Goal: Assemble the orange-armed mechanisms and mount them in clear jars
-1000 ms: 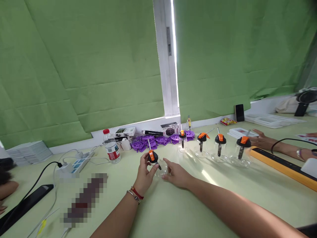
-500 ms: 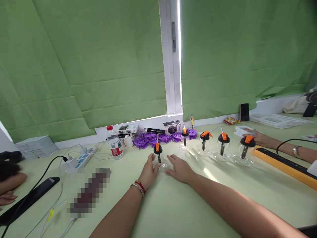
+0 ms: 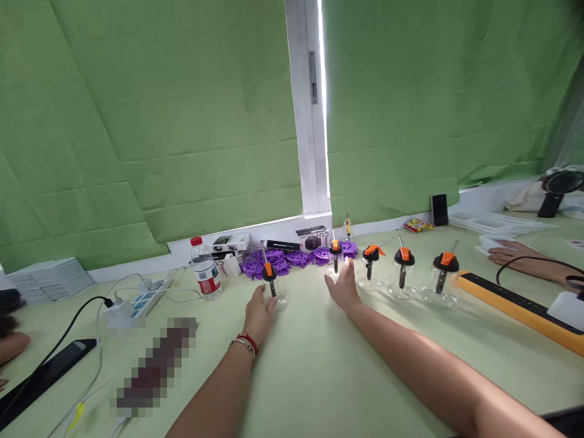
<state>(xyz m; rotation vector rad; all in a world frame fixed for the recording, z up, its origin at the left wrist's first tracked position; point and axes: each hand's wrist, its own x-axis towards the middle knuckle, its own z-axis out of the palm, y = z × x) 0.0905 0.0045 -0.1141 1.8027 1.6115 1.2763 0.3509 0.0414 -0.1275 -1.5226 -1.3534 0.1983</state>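
A clear jar (image 3: 280, 295) with a black lid, an orange flap and a thin upright stem stands on the table in front of me. My left hand (image 3: 259, 313) is closed around its left side, thumb towards me. Farther right, my right hand (image 3: 343, 291) reaches forward with its fingers apart, in front of a second jar of the same kind, whose black and orange lid (image 3: 336, 247) shows above the hand. Whether my fingertips touch that jar is unclear. Similar jars stand in a row to the right, the nearest lid (image 3: 373, 250) having its orange flap raised.
Purple plastic parts (image 3: 274, 261) and small boxes (image 3: 230, 243) lie along the wall behind a water bottle (image 3: 207, 274). A white power strip (image 3: 148, 301) with cables lies left, an orange-black strip (image 3: 515, 304) right. Another person's hand (image 3: 506, 250) rests on papers at the right.
My left hand has shifted the jar to the left. My right hand has left that jar's side and moved right, towards the second jar. The view has turned slightly right.
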